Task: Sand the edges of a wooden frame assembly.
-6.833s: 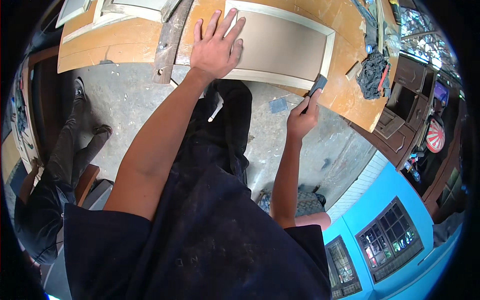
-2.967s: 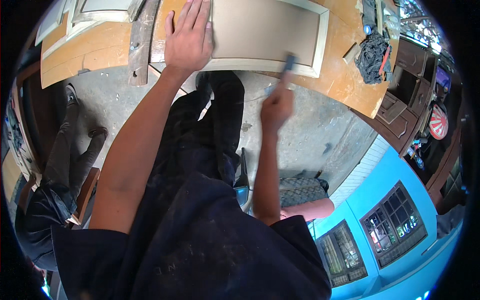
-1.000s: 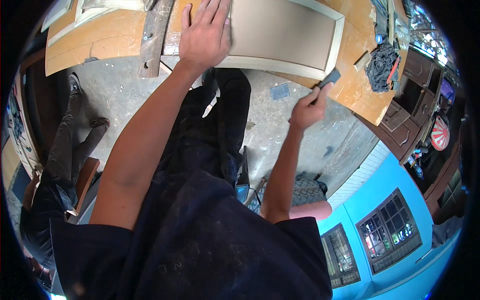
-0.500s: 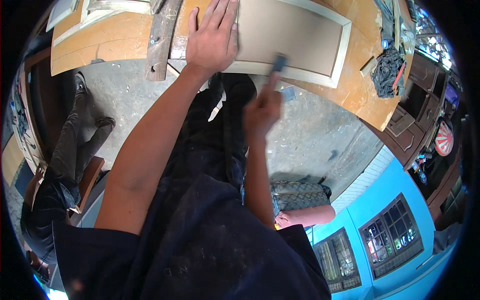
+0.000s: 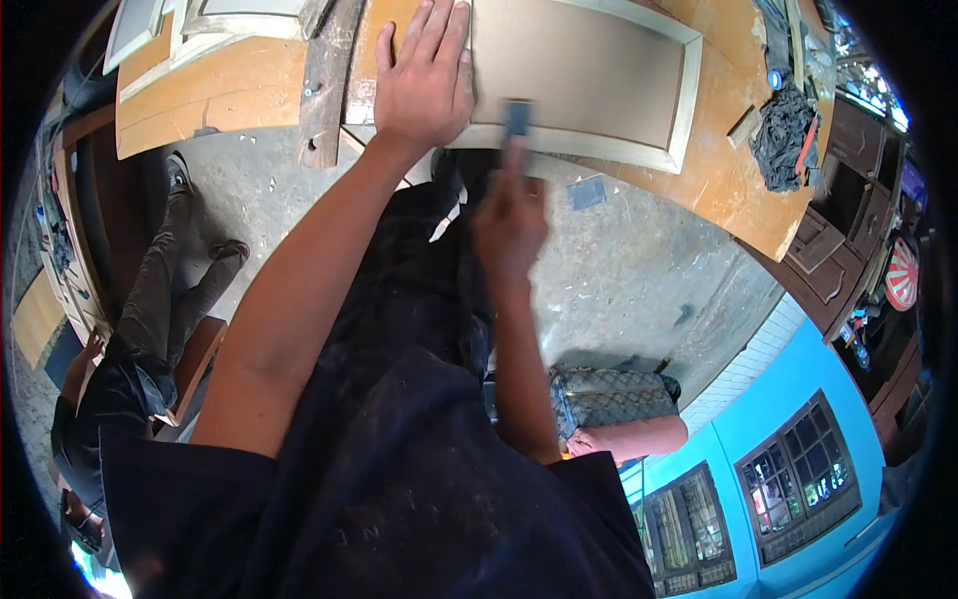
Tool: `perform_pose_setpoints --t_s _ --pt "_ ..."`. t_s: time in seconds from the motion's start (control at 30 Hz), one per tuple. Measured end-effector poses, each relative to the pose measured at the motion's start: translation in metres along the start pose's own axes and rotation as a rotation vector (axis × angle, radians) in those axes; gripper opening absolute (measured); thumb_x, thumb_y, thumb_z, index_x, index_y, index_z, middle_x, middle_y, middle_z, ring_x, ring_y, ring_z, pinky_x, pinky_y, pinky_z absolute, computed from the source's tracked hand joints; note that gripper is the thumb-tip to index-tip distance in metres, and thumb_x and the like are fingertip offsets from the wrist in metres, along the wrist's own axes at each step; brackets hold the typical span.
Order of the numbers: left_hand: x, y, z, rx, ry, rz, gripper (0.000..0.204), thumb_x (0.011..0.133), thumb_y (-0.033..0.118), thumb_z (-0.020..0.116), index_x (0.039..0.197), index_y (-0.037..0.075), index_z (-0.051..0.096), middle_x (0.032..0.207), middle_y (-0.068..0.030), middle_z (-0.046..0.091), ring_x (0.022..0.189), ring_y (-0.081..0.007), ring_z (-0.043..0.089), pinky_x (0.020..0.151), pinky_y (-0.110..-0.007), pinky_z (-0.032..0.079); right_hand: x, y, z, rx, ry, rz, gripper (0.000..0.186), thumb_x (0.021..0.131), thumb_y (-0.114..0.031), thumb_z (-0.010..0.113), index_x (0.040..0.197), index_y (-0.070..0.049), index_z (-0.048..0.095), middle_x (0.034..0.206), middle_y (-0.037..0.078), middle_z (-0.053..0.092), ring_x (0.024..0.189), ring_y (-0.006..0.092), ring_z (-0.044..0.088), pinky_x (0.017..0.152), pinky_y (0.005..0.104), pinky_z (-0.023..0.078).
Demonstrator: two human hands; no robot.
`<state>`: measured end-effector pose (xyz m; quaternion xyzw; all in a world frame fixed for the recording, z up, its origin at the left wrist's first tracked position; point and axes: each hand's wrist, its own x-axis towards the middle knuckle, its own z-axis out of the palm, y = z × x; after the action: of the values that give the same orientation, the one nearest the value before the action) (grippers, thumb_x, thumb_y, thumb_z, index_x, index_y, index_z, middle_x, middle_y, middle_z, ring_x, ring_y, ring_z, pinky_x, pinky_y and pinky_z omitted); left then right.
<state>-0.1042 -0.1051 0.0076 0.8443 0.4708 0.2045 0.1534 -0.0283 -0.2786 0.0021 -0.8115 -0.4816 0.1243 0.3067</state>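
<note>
A framed panel, brown in the middle with a pale wooden frame, lies on the orange-brown workbench. My left hand rests flat at the panel's left end, fingers stretched forward. At the frame's near rail is my right hand, closed on a small blue-grey flat piece that looks like folded sandpaper. That piece overlaps the rail and the edge of the brown panel. Motion blurs the right fingers and the piece they grip.
A worn wooden board juts over the bench's near edge on the left. Other pale frames lie beyond it. Crumpled black material sits at the right. A dark sheet lies on the floor. Another person is at far left.
My right hand has moved left along the near rail with the blue-grey piece. My left hand stays on the panel's left end. The whole view has shifted slightly.
</note>
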Motion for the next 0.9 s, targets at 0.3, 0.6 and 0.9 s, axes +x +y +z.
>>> perform_pose_setpoints --t_s 0.3,0.6,0.9 --pt "0.000 -0.001 0.005 0.018 -0.060 -0.024 0.059 0.096 0.022 0.044 0.149 -0.002 0.036 0.156 -0.0216 0.034 0.144 -0.0383 0.034 0.117 -0.056 0.020 -0.007 -0.002 0.005 -0.011 0.018 -0.004 0.054 0.094 -0.007 0.058 0.147 -0.011 0.049 0.079 0.015 0.056 0.065 0.0293 0.055 0.061 0.0411 0.051" --pt "0.004 0.001 0.005 0.068 0.000 0.011 0.058 0.096 0.021 0.044 0.150 -0.001 0.037 0.157 -0.0196 0.034 0.144 -0.0355 0.034 0.117 -0.055 0.021 0.040 0.093 -0.037 -0.208 0.383 -0.020 0.038 0.094 -0.005 0.059 0.132 -0.002 0.062 0.088 0.020 0.065 0.064 0.0313 0.059 0.061 0.0405 0.050" --pt "0.001 -0.002 -0.004 0.056 -0.038 -0.021 0.058 0.096 0.021 0.044 0.150 -0.001 0.036 0.157 -0.0205 0.034 0.144 -0.0359 0.034 0.118 -0.055 0.019 0.033 0.083 -0.038 -0.110 0.258 0.070 0.044 0.092 0.000 0.057 0.135 -0.003 0.060 0.063 0.009 0.043 0.058 0.0245 0.047 0.053 0.0380 0.038"
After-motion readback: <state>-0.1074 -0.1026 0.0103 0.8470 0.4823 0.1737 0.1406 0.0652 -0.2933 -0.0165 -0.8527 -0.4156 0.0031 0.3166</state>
